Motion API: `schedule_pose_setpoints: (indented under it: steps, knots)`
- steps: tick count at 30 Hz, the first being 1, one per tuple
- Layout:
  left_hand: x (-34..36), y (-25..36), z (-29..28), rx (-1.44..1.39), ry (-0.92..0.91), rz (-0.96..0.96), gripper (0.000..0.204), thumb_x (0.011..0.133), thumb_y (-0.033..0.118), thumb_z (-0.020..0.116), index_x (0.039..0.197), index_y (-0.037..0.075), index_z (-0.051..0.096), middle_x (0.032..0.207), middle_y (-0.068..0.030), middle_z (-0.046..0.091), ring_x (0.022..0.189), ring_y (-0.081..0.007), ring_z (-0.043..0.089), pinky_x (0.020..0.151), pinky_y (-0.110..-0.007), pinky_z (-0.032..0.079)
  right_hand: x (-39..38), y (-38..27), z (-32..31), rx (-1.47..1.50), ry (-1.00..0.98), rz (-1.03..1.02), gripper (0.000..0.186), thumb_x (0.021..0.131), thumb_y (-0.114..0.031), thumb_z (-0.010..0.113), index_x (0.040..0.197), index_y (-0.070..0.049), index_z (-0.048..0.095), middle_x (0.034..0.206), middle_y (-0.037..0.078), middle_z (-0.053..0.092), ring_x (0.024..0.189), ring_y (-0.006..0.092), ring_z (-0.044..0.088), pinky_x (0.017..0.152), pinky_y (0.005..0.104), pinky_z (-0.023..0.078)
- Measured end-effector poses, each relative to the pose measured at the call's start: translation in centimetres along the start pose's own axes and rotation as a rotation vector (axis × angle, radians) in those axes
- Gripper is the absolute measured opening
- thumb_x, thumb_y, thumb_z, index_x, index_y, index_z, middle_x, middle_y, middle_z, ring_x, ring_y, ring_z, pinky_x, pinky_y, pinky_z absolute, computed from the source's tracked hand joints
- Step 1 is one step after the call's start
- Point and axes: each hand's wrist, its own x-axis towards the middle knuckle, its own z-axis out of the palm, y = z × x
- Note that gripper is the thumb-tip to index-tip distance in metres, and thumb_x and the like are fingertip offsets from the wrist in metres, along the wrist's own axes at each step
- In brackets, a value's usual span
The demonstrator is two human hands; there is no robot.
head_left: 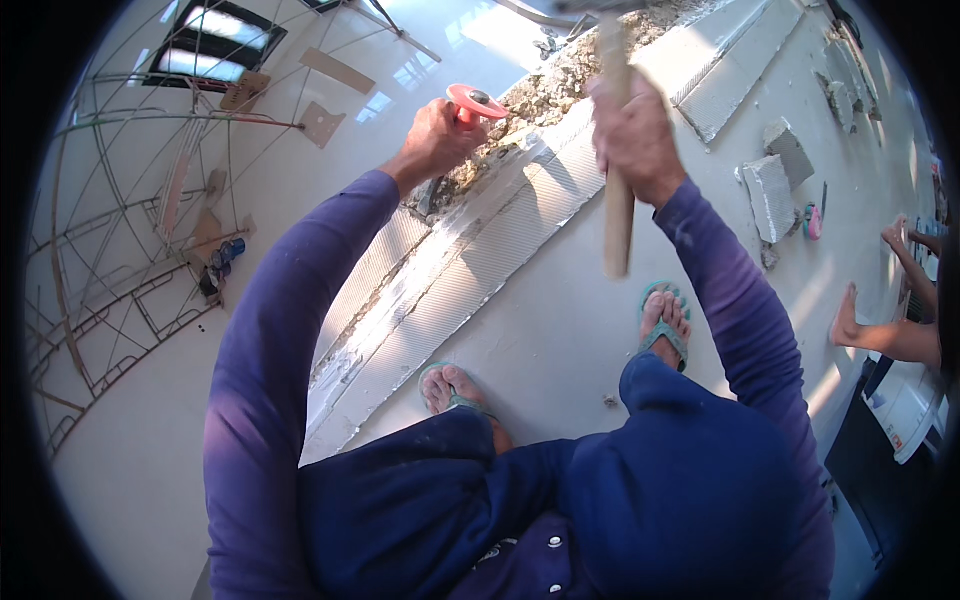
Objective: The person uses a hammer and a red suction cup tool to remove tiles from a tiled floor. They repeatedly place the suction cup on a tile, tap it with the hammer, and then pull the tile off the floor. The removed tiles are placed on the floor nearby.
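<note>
My left hand (440, 138) is closed around a chisel with a round red hand guard (490, 103); its dark striking end (479, 97) faces up. The chisel's lower part is hidden behind the hand. My right hand (645, 140) grips the wooden handle of a hammer (619, 235), raised, slightly blurred, to the right of the chisel. The hammer's dark head is partly cut off by the upper edge. Below the hands runs a strip of broken rubble (550, 90), bordered by long ridged slabs (535, 215).
Broken slab pieces (768, 200) lie at right, near a pink-handled tool (813, 222). Another person's bare leg (895, 338) shows at the right edge, above a white container (905, 410). Metal scaffold frames (150, 325) stand at left. Cardboard pieces (337, 72) lie on the pale floor.
</note>
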Motion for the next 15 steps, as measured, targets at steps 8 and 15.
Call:
schedule_pose_setpoints:
  steps: [8, 15]
  knots:
    - [-0.1, -0.7, -0.3, 0.085, -0.039, -0.082, 0.033, 0.088, 0.034, 0.073, 0.094, 0.003, 0.066, 0.076, -0.0119, 0.066, 0.068, -0.0248, 0.061, 0.068, -0.042, 0.051, 2.9, -1.8, -2.3, 0.087, -0.089, 0.006, 0.034, 0.105, -0.031, 0.064, 0.108, 0.001, 0.052, 0.071, 0.001, 0.052, 0.049, 0.0072, 0.051, 0.041, 0.0255, 0.049]
    - [0.5, 0.0, 0.4, 0.051, -0.032, -0.047, 0.031, 0.086, 0.03, 0.071, 0.084, -0.001, 0.068, 0.073, -0.0167, 0.067, 0.066, -0.0272, 0.063, 0.069, -0.041, 0.053, 2.3, 1.1, -0.4, -0.28, -0.534, 0.201, 0.03, 0.104, -0.027, 0.062, 0.112, 0.001, 0.053, 0.069, -0.003, 0.05, 0.045, 0.0064, 0.049, 0.036, 0.0256, 0.045]
